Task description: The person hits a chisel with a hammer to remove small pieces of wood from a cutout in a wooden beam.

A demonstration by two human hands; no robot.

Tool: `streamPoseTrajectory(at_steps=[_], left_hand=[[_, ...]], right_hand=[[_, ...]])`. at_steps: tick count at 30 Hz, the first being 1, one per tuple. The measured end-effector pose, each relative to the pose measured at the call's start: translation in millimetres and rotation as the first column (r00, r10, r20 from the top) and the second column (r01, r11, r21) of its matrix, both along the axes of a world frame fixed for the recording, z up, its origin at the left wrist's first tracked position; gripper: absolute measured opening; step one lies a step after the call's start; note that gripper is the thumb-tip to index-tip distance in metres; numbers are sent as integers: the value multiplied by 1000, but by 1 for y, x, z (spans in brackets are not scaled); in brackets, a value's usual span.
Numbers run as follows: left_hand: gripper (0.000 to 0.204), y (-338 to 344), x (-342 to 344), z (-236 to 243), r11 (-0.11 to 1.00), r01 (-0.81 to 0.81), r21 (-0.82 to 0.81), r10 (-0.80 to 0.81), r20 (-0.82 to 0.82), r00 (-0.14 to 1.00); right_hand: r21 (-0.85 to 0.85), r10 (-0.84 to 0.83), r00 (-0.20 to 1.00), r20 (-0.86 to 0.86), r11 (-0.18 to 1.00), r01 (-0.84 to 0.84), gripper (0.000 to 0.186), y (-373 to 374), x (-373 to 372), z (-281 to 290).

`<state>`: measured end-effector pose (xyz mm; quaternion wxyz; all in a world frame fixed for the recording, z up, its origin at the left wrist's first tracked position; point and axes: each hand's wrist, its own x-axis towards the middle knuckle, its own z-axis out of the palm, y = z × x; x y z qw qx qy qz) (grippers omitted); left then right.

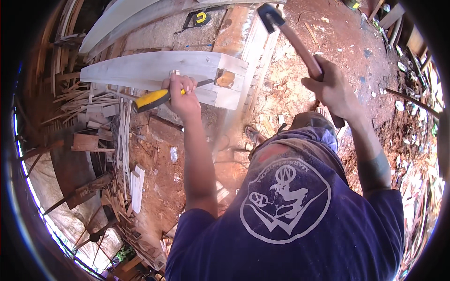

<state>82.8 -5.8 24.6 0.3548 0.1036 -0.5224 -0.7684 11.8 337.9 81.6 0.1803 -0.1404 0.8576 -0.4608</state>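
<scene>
My left hand [184,96] is closed around a chisel [151,99] with a yellow and black handle. Its dark blade points right, with the tip at the notch [226,79] in the end of a pale wooden beam [145,68]. Raised to the right, my right hand [333,89] grips the brown wooden handle of a hammer [300,47]. The dark metal head is up and away from the chisel, at the upper middle of the view.
A yellow and black tape measure [201,18] lies on the work surface behind the beam. Another long pale board [117,23] rests farther back. Thin wood strips [123,136] and offcuts are piled at the left. Wood chips [267,124] litter the reddish ground.
</scene>
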Motion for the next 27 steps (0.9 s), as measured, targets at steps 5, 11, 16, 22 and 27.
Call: streamPoseTrajectory(at_steps=[5,11,16,22,27], left_hand=[[28,-6,-25,-1,851,434,-294,-421,112,900],[21,-17,-24,-7,710,645,-282,-563,324,761],[8,8,0,-36,701,703,-120,-615,396,682],[25,-4,-32,6,761,635,-133,-611,180,771],[31,-17,-35,-2,745,622,-241,-532,349,772]], right_hand=[[47,52,999,2,998,-52,24,-3,12,3],[47,-15,998,62,999,12,27,17,14,-20],[-48,-109,974,200,991,121,26,23,7,-26],[-133,-133,960,245,976,169,22,30,4,-31],[-167,-103,947,305,973,159,22,25,10,-28]])
